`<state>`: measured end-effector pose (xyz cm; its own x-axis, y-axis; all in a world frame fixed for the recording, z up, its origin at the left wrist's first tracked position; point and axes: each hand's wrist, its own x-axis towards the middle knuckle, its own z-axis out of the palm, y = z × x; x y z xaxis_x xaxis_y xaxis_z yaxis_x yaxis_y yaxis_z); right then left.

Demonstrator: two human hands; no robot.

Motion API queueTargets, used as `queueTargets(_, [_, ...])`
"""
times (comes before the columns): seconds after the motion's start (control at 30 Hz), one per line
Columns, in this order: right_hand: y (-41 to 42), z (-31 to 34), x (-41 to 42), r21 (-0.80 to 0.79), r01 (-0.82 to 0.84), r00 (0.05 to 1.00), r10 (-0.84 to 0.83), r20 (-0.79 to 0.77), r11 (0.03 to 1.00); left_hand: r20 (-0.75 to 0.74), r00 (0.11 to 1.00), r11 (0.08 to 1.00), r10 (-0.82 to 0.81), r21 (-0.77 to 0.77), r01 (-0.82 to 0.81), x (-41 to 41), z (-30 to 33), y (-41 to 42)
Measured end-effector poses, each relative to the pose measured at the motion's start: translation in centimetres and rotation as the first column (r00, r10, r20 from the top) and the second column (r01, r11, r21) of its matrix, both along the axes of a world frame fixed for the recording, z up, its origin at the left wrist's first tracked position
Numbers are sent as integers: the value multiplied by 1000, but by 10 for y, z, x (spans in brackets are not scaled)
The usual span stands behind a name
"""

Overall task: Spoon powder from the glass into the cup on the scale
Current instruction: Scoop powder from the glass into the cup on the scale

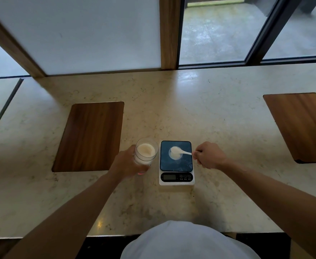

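A clear glass partly filled with pale powder stands on the marble counter, just left of the scale. My left hand is wrapped around its left side. The small white scale has a dark blue platform and a blank display at its front. A small clear cup with powder in it sits on the platform. My right hand pinches the handle of a white plastic spoon. The spoon's bowl, heaped with powder, hovers over the cup.
A brown wooden inlay lies in the counter left of the glass, and another wooden inlay at the far right. Windows and a wooden post rise behind the counter. The counter's front edge is close to my body.
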<state>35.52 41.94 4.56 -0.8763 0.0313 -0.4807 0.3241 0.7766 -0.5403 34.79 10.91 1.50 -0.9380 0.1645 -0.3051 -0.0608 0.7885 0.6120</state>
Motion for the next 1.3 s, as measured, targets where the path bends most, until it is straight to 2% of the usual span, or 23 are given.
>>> queueTargets(0.5, [-7,0,1,251,-168,968,208,-138,953,-8,1000,1000,13,12,-13,1,-4,-1])
queueTargets(0.77, [-1,-4,4,311,-201,932,279,-230,929,-22,1000,999,23,36,-22,-1,-2,1])
queueTargets(1.17, [10,-3,16,407,-341,815,482,-321,847,-56,996,992,76,101,-70,-2,-2,9])
queueTargets(1.23, [10,-4,16,404,-339,810,482,-333,850,-59,994,991,92,107,-85,-3,-3,10])
queueTargets(1.3, [10,-5,15,346,-266,845,390,-366,900,-61,993,989,104,114,-96,-3,-3,11])
